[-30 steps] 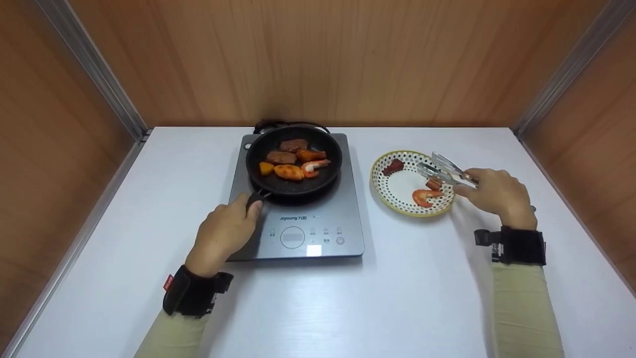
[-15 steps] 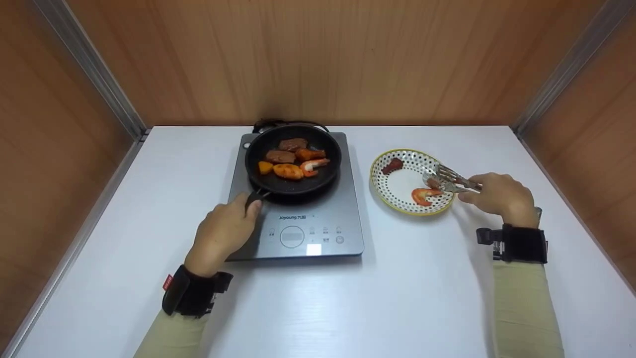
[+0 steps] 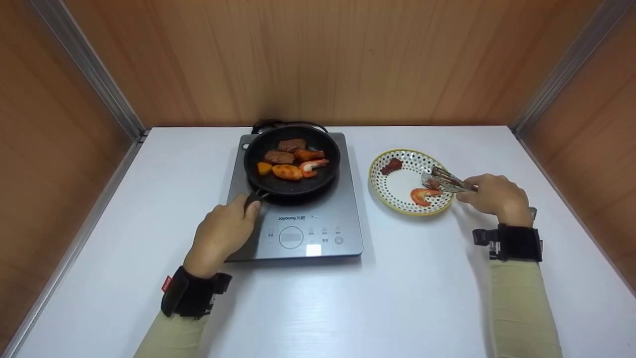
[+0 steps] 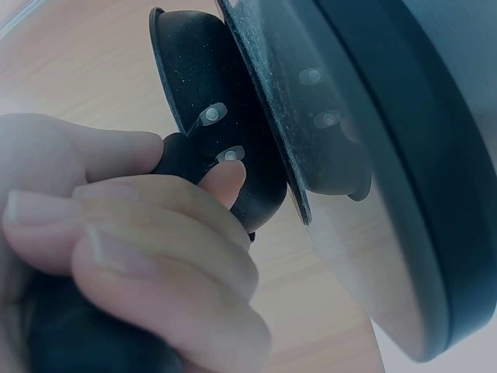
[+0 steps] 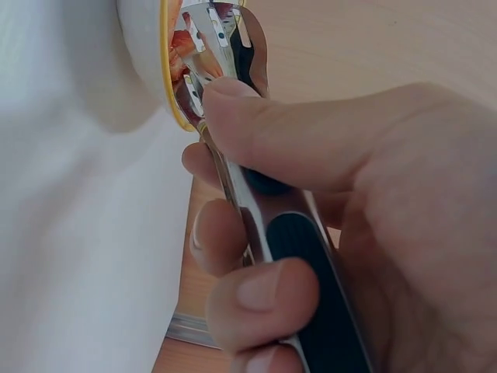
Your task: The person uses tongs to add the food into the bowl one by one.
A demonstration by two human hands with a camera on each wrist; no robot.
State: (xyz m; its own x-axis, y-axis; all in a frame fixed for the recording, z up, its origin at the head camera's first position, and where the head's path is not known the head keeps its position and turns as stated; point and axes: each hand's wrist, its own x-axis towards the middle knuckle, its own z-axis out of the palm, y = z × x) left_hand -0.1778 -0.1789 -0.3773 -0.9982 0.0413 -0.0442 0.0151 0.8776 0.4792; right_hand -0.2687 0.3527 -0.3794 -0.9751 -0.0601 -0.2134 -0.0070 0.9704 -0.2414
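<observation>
My left hand (image 3: pixel 223 228) grips the black handle of a frying pan (image 3: pixel 293 188), its fingers wrapped round it in the left wrist view. Two brown meat pieces (image 3: pixel 279 157), a shrimp (image 3: pixel 313 165) and several orange-yellow pieces lie in the pan. My right hand (image 3: pixel 497 196) holds metal tongs (image 3: pixel 449 181) with dark grip inlays (image 5: pixel 311 287). The tongs' tips reach over the right side of a dotted plate (image 3: pixel 392 199), around a small brownish-red piece they largely cover. Beside them on the plate lie a shrimp (image 3: pixel 421 197) and, at the upper left, a dark red piece (image 3: pixel 392 166).
The pan stands on a grey induction cooker (image 3: pixel 323 214) with a control panel at its front. A black cord (image 3: pixel 268 122) lies behind it. Wooden panels (image 3: pixel 318 59) close in the white table (image 3: pixel 318 308) at the back and sides.
The tongs have turned and come down onto the brownish-red piece, their arms drawing closer together. My left hand and the pan have stayed in place.
</observation>
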